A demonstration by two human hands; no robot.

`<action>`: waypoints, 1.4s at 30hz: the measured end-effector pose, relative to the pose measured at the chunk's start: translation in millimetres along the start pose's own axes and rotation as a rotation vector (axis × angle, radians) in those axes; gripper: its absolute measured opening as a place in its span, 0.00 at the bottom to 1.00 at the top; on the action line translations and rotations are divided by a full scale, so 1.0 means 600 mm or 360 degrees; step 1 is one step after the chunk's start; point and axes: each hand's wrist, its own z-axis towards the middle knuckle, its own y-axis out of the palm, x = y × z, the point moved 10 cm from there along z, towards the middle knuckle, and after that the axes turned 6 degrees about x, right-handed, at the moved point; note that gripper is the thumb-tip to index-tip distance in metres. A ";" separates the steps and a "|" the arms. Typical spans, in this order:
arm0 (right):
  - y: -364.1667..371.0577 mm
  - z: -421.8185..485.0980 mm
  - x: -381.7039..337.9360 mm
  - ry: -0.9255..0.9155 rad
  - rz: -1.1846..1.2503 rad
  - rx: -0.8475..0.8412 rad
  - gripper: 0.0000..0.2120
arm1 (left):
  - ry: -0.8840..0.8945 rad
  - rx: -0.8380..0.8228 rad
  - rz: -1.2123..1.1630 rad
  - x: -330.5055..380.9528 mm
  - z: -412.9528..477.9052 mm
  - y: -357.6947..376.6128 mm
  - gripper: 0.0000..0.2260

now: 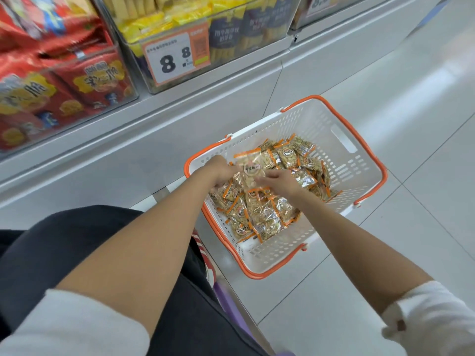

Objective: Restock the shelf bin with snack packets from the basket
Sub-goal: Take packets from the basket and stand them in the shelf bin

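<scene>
Snack packet, 10 o'clock in basket: pinched by fingers of left hand and right hand. Best lifted flat, several stacked.

At eleven o'clock we read a white and orange price tag on the clear front of a bin. It showed a large 8, then a smaller 8, with a QR code on its orange strip. Its small print was illegible. At one o'clock a second tag, cut by the frame edge, showed only "8." Characters on the red packs at ten o'clock, the dark packs and the packets were too blurred to read.
</scene>
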 end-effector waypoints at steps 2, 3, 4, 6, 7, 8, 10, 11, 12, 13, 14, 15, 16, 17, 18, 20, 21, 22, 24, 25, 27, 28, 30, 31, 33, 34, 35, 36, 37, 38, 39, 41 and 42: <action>-0.015 -0.014 -0.084 -0.0173 0.0092 -0.0011 0.21 | 0.0026 0.0061 -0.0368 0.026 -0.010 -0.025 0.12; -0.023 -0.024 -0.126 -0.0247 0.0133 -0.0021 0.20 | 0.0067 0.0139 -0.0517 0.043 -0.017 -0.047 0.14; -0.033 -0.034 -0.164 -0.0312 0.0158 -0.0029 0.19 | 0.0117 0.0222 -0.0651 0.060 -0.029 -0.071 0.13; -0.047 -0.057 -0.231 -0.0426 0.0173 -0.0048 0.15 | 0.0240 0.0341 -0.0828 0.093 -0.060 -0.120 0.12; -0.053 -0.068 -0.259 -0.0475 0.0173 -0.0057 0.14 | 0.0312 0.0364 -0.0861 0.109 -0.079 -0.141 0.11; -0.057 -0.079 -0.282 -0.0504 0.0163 -0.0057 0.12 | 0.0376 0.0380 -0.0862 0.121 -0.097 -0.161 0.10; -0.063 -0.100 -0.328 -0.0586 0.0123 -0.0035 0.07 | 0.0477 0.0433 -0.0811 0.137 -0.132 -0.204 0.09; -0.064 -0.112 -0.353 -0.0652 0.0094 -0.0023 0.05 | 0.0523 0.0470 -0.0777 0.144 -0.148 -0.225 0.09; -0.065 -0.124 -0.378 -0.0714 0.0062 0.0000 0.05 | 0.0573 0.0510 -0.0741 0.152 -0.164 -0.245 0.09; -0.063 -0.136 -0.404 -0.0770 0.0028 0.0002 0.05 | 0.0622 0.0554 -0.0713 0.161 -0.180 -0.266 0.09; -0.061 -0.150 -0.431 -0.0816 0.0001 0.0001 0.06 | 0.0669 0.0600 -0.0705 0.170 -0.197 -0.286 0.09; -0.059 -0.164 -0.460 -0.0876 -0.0005 -0.0006 0.07 | 0.0713 0.0637 -0.0711 0.181 -0.213 -0.306 0.09; -0.061 -0.177 -0.490 -0.0930 0.0012 0.0002 0.08 | 0.0756 0.0663 -0.0726 0.193 -0.230 -0.325 0.07; -0.065 -0.188 -0.521 -0.0991 0.0042 0.0027 0.07 | 0.0793 0.0686 -0.0731 0.203 -0.247 -0.345 0.06; -0.069 -0.200 -0.551 -0.1046 0.0073 0.0051 0.05 | 0.0819 0.0712 -0.0718 0.212 -0.265 -0.364 0.05; -0.069 -0.223 -0.608 -0.1145 0.0093 0.0065 0.01 | 0.0867 0.0780 -0.0649 0.226 -0.302 -0.408 0.07; -0.067 -0.235 -0.637 -0.1206 0.0078 0.0066 0.02 | 0.0895 0.0808 -0.0618 0.231 -0.321 -0.431 0.09; -0.062 -0.247 -0.665 -0.1259 0.0060 0.0079 0.02 | 0.0922 0.0836 -0.0604 0.236 -0.343 -0.454 0.10; -0.046 -0.273 -0.721 -0.1367 -0.0003 0.0088 0.03 | 0.0975 0.0923 -0.0614 0.243 -0.392 -0.508 0.11; -0.036 -0.286 -0.748 -0.1414 -0.0027 0.0089 0.03 | 0.0986 0.0965 -0.0639 0.245 -0.417 -0.536 0.10; -0.013 -0.312 -0.798 -0.1497 -0.0029 0.0068 0.02 | 0.1007 0.1035 -0.0708 0.245 -0.473 -0.590 0.05; 0.002 -0.327 -0.824 -0.1533 -0.0011 0.0034 0.02 | 0.1043 0.1082 -0.0700 0.246 -0.502 -0.619 0.04; 0.032 -0.362 -0.882 -0.1609 0.0020 -0.0023 0.03 | 0.1101 0.1190 -0.0617 0.242 -0.559 -0.679 0.03; 0.048 -0.381 -0.912 -0.1655 0.0022 -0.0032 0.04 | 0.1113 0.1259 -0.0586 0.237 -0.587 -0.710 0.03; 0.083 -0.420 -0.974 -0.1744 0.0069 -0.0076 0.03 | 0.1124 0.1418 -0.0552 0.224 -0.642 -0.774 0.05; 0.102 -0.437 -1.004 -0.1788 0.0113 -0.0103 0.03 | 0.1134 0.1501 -0.0550 0.218 -0.670 -0.803 0.07; 0.120 -0.453 -1.033 -0.1838 0.0150 -0.0118 0.03 | 0.1148 0.1576 -0.0541 0.211 -0.697 -0.832 0.08; 0.138 -0.467 -1.059 -0.1887 0.0183 -0.0124 0.03 | 0.1165 0.1641 -0.0517 0.204 -0.723 -0.857 0.09; 0.157 -0.481 -1.083 -0.1937 0.0191 -0.0118 0.03 | 0.1177 0.1695 -0.0467 0.196 -0.745 -0.881 0.11; 0.175 -0.491 -1.105 -0.1981 0.0187 -0.0106 0.03 | 0.1188 0.1729 -0.0402 0.188 -0.761 -0.901 0.13; 0.196 -0.497 -1.124 -0.2012 0.0162 -0.0097 0.03 | 0.1174 0.1763 -0.0321 0.178 -0.773 -0.922 0.15; 0.241 -0.488 -1.154 -0.2000 0.0069 -0.0095 0.03 | 0.1076 0.1833 -0.0113 0.156 -0.782 -0.954 0.17; 0.263 -0.474 -1.163 -0.1956 -0.0002 -0.0094 0.06 | 0.1002 0.1859 0.0013 0.144 -0.779 -0.967 0.18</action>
